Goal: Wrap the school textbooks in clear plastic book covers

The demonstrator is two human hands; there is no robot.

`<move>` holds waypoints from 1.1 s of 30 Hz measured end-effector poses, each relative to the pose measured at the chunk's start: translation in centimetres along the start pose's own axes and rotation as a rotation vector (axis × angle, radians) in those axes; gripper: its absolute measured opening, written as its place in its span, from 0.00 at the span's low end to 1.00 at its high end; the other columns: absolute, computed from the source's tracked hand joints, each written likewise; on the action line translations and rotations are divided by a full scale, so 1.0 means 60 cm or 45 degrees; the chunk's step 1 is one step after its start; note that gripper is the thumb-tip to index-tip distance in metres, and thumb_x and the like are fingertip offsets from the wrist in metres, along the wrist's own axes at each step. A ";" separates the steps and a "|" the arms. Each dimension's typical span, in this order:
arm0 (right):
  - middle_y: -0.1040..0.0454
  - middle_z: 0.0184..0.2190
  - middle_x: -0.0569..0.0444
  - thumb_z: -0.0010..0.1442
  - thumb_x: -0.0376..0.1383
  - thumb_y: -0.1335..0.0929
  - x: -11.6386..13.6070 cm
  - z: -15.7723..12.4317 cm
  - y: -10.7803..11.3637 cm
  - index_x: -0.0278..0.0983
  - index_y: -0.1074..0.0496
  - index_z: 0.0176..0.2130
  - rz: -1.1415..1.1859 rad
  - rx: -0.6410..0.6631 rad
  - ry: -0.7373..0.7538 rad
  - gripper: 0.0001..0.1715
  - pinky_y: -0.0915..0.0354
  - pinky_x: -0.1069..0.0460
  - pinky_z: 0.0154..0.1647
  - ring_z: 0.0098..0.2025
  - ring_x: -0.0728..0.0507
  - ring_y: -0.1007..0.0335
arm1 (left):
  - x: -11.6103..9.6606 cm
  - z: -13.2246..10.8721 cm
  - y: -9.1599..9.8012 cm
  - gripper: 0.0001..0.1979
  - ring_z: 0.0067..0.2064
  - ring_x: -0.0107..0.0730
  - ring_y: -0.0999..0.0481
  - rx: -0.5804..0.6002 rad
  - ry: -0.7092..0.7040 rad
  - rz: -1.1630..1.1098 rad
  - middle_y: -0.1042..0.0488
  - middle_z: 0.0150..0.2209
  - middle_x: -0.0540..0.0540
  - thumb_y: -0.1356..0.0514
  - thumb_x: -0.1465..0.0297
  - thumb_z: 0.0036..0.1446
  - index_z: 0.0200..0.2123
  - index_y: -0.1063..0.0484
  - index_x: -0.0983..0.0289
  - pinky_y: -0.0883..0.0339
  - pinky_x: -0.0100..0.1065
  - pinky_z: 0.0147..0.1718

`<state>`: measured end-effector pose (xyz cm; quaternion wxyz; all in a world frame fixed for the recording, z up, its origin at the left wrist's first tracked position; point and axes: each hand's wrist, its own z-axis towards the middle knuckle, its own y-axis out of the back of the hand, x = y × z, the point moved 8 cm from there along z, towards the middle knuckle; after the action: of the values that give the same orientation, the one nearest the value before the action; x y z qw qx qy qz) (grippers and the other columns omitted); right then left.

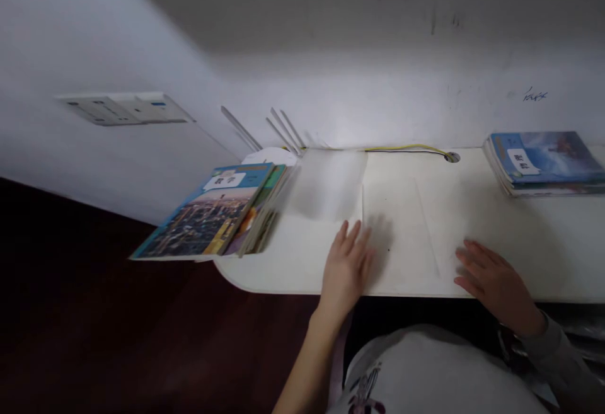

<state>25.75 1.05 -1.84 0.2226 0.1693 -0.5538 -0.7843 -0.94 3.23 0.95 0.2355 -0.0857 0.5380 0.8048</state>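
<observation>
My left hand (347,266) is over the front part of a white desk (283,269), with its fingers stretched forward and holding nothing. My right hand (494,283) hovers near the desk's front edge, fingers extended and slightly apart, also without anything in it. To the left of my left hand lies a stack of textbooks (203,212); the top one has a blue cover with a city picture. Another pile of textbooks (551,157), blue on top, lies beyond my right hand at the back right. Faint rectangular outlines show on the desktop; I cannot tell what they are.
A white router (270,155) with several antennas stands behind the left stack. A yellow cable (406,147) runs along the wall into a round cable hole (452,157). The left stack overhangs the desk's rounded corner. A switch panel (125,109) is on the left wall.
</observation>
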 end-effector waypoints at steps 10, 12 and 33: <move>0.39 0.63 0.44 0.66 0.42 0.41 0.045 0.033 -0.058 0.38 0.36 0.60 -0.013 0.128 0.047 0.25 0.44 0.36 0.59 0.64 0.32 0.47 | 0.042 -0.008 -0.089 0.31 0.67 0.60 0.53 0.554 0.111 0.512 0.49 0.67 0.58 0.52 0.52 0.63 0.65 0.45 0.59 0.52 0.63 0.59; 0.38 0.61 0.42 0.65 0.45 0.39 0.045 0.032 -0.057 0.37 0.35 0.59 -0.036 0.113 0.005 0.27 0.44 0.35 0.58 0.63 0.29 0.45 | 0.050 -0.001 -0.087 0.31 0.67 0.59 0.55 0.569 0.116 0.488 0.51 0.68 0.57 0.54 0.52 0.63 0.65 0.47 0.58 0.53 0.63 0.60; 0.33 0.57 0.39 0.63 0.50 0.42 0.035 0.024 -0.077 0.39 0.33 0.56 0.023 -0.156 0.106 0.29 0.38 0.32 0.48 0.60 0.25 0.42 | 0.432 0.090 0.183 0.41 0.64 0.78 0.59 0.436 1.023 0.539 0.60 0.68 0.71 0.50 0.46 0.56 0.66 0.52 0.64 0.56 0.73 0.52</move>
<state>22.49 2.40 -5.77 0.2623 0.1828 -0.4964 -0.8071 -28.15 12.12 2.06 -0.1492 -0.2384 0.7168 0.6380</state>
